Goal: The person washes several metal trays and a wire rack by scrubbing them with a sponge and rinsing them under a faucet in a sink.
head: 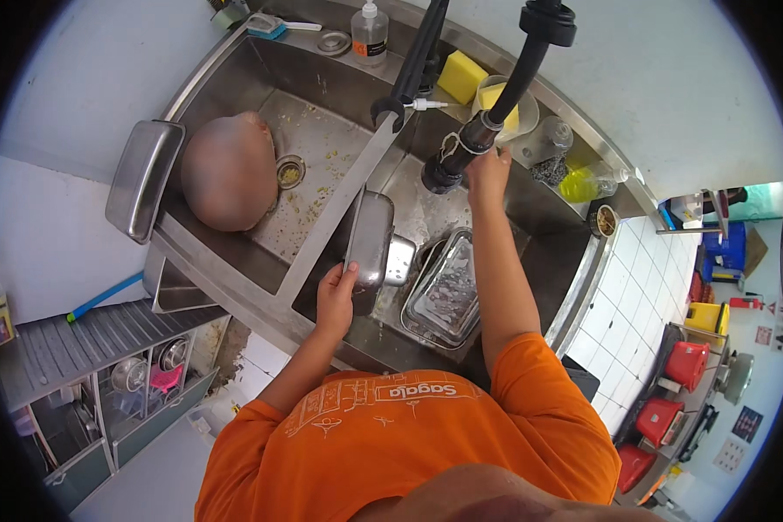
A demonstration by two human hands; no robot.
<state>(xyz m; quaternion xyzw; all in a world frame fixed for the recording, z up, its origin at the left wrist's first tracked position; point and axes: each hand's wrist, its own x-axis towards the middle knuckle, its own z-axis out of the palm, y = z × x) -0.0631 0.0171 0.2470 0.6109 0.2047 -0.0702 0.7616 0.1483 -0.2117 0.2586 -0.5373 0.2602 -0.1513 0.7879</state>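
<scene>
My left hand (339,297) grips the rim of a rectangular stainless steel pan (373,241), which is tilted on its side over the right sink basin. Beyond the black faucet hose and spray head (457,153), my right hand (489,179) reaches to the back wall of that basin. Its fingers are partly hidden near a clear plastic tub (528,114) with a yellow sponge (510,121) inside. Below, a smaller steel pan (400,261) shows behind the held one. Wet rectangular trays (440,293) lie stacked on the basin floor.
A large brownish rounded object (228,173), blurred, sits in the left basin beside food scraps. Another steel pan (147,179) leans on the left rim. Along the back ledge stand a pump bottle (369,32), a brush (267,27), a sponge (462,77) and a bottle of yellow-green liquid (581,183).
</scene>
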